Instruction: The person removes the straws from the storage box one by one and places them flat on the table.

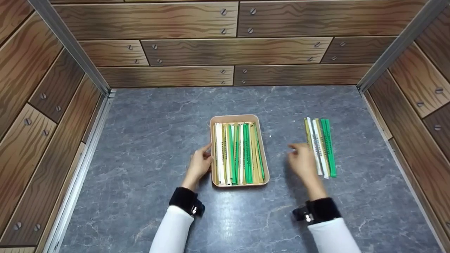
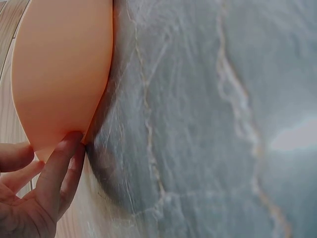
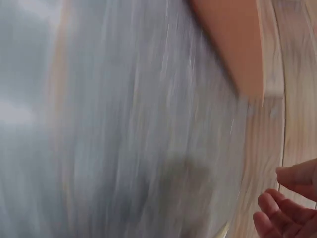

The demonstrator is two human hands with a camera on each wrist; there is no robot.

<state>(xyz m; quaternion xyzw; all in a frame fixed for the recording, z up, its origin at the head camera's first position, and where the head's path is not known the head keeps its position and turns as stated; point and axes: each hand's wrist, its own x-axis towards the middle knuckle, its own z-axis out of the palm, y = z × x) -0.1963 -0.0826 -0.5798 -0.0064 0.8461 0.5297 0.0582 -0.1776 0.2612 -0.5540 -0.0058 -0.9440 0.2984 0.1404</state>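
Observation:
A tan tray (image 1: 260, 122) sits mid-table, filled with several long white, green and tan wrapped sticks (image 1: 239, 153). My left hand (image 1: 200, 162) rests against the tray's left wall (image 2: 59, 79), straight fingers (image 2: 62, 163) touching its side. To the right, a small row of wrapped sticks (image 1: 321, 146) lies on the grey tabletop. My right hand (image 1: 301, 160) hovers just left of that row, fingers loosely spread and holding nothing. The right wrist view is blurred; it shows fingertips (image 3: 285, 208) and the tray's edge (image 3: 233, 44).
The grey marbled tabletop (image 1: 151, 140) is boxed in by wood-patterned walls (image 1: 228, 45) at the back and both sides, with metal corner rails (image 1: 75, 52).

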